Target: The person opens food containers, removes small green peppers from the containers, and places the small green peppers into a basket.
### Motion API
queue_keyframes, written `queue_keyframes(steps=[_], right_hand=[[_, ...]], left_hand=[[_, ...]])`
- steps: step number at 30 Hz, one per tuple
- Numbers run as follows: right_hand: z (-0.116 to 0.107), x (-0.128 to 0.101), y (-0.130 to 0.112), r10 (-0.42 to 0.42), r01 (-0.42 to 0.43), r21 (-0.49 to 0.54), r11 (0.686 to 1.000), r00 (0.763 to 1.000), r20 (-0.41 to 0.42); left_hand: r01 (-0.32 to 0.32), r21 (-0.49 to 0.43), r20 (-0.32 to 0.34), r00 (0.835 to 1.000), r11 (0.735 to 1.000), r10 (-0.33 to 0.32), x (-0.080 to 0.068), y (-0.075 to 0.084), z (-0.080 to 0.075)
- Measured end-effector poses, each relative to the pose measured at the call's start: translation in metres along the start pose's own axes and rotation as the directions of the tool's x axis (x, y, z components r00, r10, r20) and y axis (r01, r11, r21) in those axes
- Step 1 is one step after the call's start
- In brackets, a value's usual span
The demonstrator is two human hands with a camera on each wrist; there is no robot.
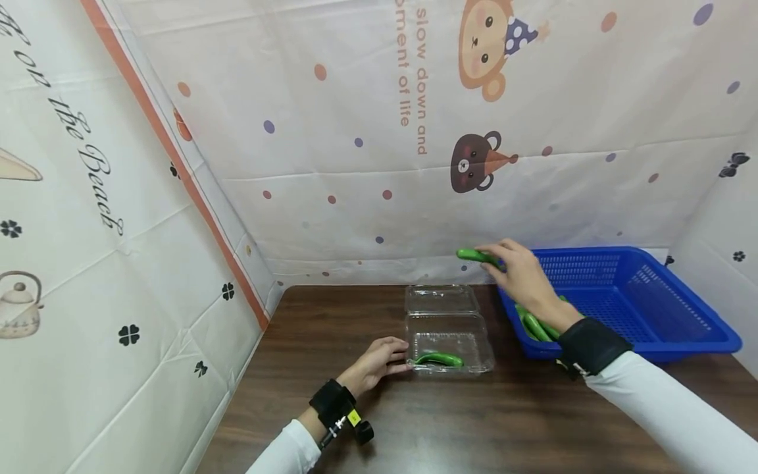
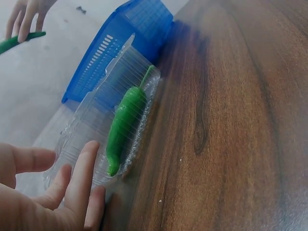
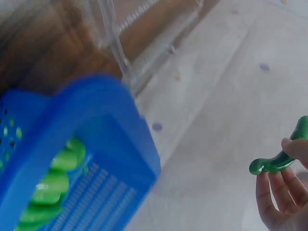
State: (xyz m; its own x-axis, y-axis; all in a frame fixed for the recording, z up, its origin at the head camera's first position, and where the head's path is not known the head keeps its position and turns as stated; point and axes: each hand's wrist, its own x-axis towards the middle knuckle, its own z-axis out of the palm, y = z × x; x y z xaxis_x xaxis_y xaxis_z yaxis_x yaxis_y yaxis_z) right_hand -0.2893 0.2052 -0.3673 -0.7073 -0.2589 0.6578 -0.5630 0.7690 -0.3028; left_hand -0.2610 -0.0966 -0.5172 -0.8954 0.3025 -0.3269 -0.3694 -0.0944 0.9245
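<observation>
The left hand (image 1: 379,363) rests with relaxed, nearly straight fingers against the left edge of the clear clamshell box (image 1: 448,342), where one green pepper (image 1: 439,359) lies lengthwise, left to right. Further right, the right hand (image 1: 521,273) pinches a second green pepper (image 1: 476,255) in curled fingertips above the blue basket's (image 1: 639,296) left rim, its long axis roughly level, free end pointing left.
</observation>
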Motion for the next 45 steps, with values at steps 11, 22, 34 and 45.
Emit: queue_keyframes(steps=[11, 22, 34, 45], right_hand=[[-0.05, 0.009, 0.029, 0.068, -0.07, -0.003, 0.998, 0.98, -0.185], [-0.062, 0.006, 0.046, 0.098, -0.106, -0.023, 0.994, 0.97, -0.222], [-0.066, -0.021, 0.069, 0.164, -0.177, -0.047, 0.983, 0.964, -0.21], [-0.069, -0.043, 0.094, 0.273, -0.283, -0.068, 0.957, 0.954, -0.126]], left_hand=[[0.006, 0.009, 0.013, 1.0, 1.0, -0.006, 0.001, 0.0, -0.001], [-0.009, 0.023, 0.011, 1.0, 1.0, 0.009, 0.001, 0.0, -0.003], [-0.001, 0.055, 0.019, 1.0, 0.999, 0.0, -0.001, -0.001, -0.003], [0.009, 0.064, 0.023, 1.0, 0.998, -0.01, -0.002, 0.004, -0.004]])
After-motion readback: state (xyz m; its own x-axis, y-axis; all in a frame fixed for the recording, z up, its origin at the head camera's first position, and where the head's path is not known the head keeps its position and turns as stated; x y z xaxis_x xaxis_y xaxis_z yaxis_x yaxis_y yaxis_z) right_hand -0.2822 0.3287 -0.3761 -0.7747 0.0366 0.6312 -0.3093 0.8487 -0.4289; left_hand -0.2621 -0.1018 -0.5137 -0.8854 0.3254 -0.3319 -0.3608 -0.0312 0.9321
